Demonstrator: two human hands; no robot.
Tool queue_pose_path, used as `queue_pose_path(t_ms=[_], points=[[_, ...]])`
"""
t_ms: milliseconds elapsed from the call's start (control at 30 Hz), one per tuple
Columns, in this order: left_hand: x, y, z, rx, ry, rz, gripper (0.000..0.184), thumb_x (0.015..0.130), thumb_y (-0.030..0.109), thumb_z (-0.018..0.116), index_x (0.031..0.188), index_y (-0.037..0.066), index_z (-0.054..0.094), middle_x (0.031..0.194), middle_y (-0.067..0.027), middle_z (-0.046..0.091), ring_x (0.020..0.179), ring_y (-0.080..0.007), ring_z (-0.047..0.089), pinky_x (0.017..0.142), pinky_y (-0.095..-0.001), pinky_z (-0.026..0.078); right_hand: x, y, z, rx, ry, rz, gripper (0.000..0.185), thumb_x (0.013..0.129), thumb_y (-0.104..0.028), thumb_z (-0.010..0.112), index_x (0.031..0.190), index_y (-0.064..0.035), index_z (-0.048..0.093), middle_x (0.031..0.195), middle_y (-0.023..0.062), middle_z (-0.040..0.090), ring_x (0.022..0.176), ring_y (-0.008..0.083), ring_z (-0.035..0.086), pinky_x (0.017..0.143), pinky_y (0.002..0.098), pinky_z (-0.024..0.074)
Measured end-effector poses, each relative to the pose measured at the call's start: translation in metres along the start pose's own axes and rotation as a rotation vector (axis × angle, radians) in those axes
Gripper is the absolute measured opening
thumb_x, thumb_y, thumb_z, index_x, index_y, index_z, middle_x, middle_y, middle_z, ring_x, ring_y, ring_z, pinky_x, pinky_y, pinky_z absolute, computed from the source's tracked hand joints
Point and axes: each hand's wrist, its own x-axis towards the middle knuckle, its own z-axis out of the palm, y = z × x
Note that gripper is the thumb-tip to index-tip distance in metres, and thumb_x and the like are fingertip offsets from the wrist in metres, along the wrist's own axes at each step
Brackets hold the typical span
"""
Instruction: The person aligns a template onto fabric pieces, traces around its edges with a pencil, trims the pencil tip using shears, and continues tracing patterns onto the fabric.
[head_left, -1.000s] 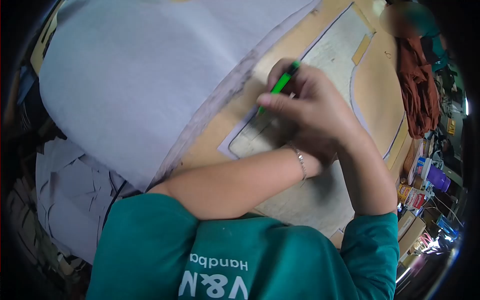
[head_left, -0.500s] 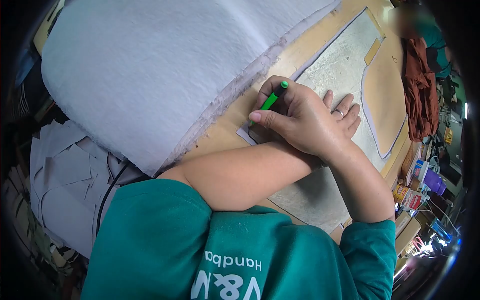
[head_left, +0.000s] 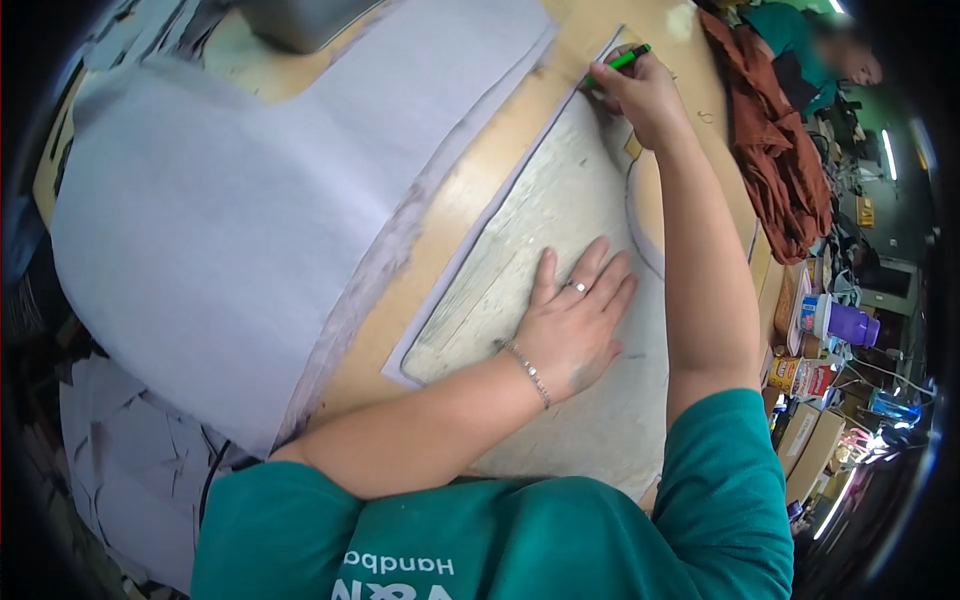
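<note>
My left hand (head_left: 575,325) lies flat with fingers spread on a large, worn, pale template (head_left: 500,270). A ring and a bracelet show on it. Under the template, a pale lavender sheet (head_left: 403,368) sticks out as a narrow border along the left edge and near corner. At the template's far end, my right hand (head_left: 648,100) grips a green pen (head_left: 630,57) with a black end. The pen's tip is close to the far part of the left edge; the fingers partly hide it.
Left of the template lies a thick stack of lavender sheets (head_left: 230,200) with a frayed edge. A dark grey object (head_left: 305,20) stands at the back. Brown fabric (head_left: 775,140) hangs over the right side, where another person (head_left: 800,50) sits. Tubs (head_left: 800,375) and off-cuts (head_left: 130,450) flank the table.
My right hand has moved with the pen from above my left forearm, near the template's near corner, to its far end. My left hand stays flat on the template. The view has shifted.
</note>
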Motion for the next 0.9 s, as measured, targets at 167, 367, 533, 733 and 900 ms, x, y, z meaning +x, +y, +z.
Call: queue_pose_path(t_ms=[167, 367, 533, 733, 900], points=[[0.003, 0.0, -0.007, 0.015, -0.092, 0.003, 0.061, 0.074, 0.039, 0.057, 0.125, 0.014, 0.039, 0.134, -0.0039, 0.026, 0.128, -0.0215, 0.014, 0.093, -0.0596, 0.017, 0.097, 0.043, -0.027, -0.259, 0.399, -0.044, 0.021, 0.076, -0.018, 0.062, 0.086, -0.0029, 0.052, 0.075, 0.0063, 0.059, 0.071, 0.014, 0.056, 0.06, 0.0274, 0.0435], [0.006, 0.003, -0.017, -0.004, -0.162, 0.008, 0.061, 0.074, 0.039, 0.057, 0.125, 0.012, 0.038, 0.136, -0.0046, 0.024, 0.128, -0.0228, 0.014, 0.09, -0.0634, 0.016, 0.094, 0.062, -0.049, 0.32, 0.725, -0.195, 0.016, 0.078, -0.012, 0.058, 0.083, 0.0016, 0.052, 0.077, 0.0098, 0.059, 0.065, 0.0156, 0.059, 0.058, 0.0281, 0.0461], [0.018, 0.002, -0.032, -0.111, -0.158, -0.019, 0.052, 0.078, 0.034, 0.055, 0.12, 0.007, 0.043, 0.126, -0.0104, 0.038, 0.121, -0.0271, 0.028, 0.093, -0.0549, 0.022, 0.067, 0.112, -0.071, 0.568, 0.699, -0.131, 0.014, 0.081, -0.009, 0.056, 0.085, -0.0016, 0.044, 0.073, 0.0087, 0.057, 0.061, 0.0144, 0.057, 0.048, 0.0229, 0.0443], [0.139, -0.032, -0.056, 0.017, 0.164, 0.064, 0.031, 0.084, 0.018, 0.045, 0.109, 0.0, 0.05, 0.117, -0.0141, 0.049, 0.111, -0.0313, 0.04, 0.091, -0.0388, 0.035, 0.069, 0.117, -0.056, 0.359, 0.872, -0.147, 0.019, 0.077, -0.015, 0.059, 0.081, -0.0008, 0.046, 0.067, 0.0121, 0.056, 0.061, 0.0224, 0.056, 0.06, 0.0317, 0.0446], [0.242, -0.06, -0.031, 0.443, 0.031, -0.052, 0.036, 0.087, 0.027, 0.038, 0.121, 0.016, 0.042, 0.132, -0.0045, 0.034, 0.124, -0.0299, 0.025, 0.095, -0.057, 0.023, 0.059, 0.104, -0.056, 0.237, 0.87, -0.088, 0.022, 0.075, -0.018, 0.06, 0.08, -0.0003, 0.048, 0.069, 0.0139, 0.057, 0.066, 0.0271, 0.058, 0.062, 0.034, 0.0449]])
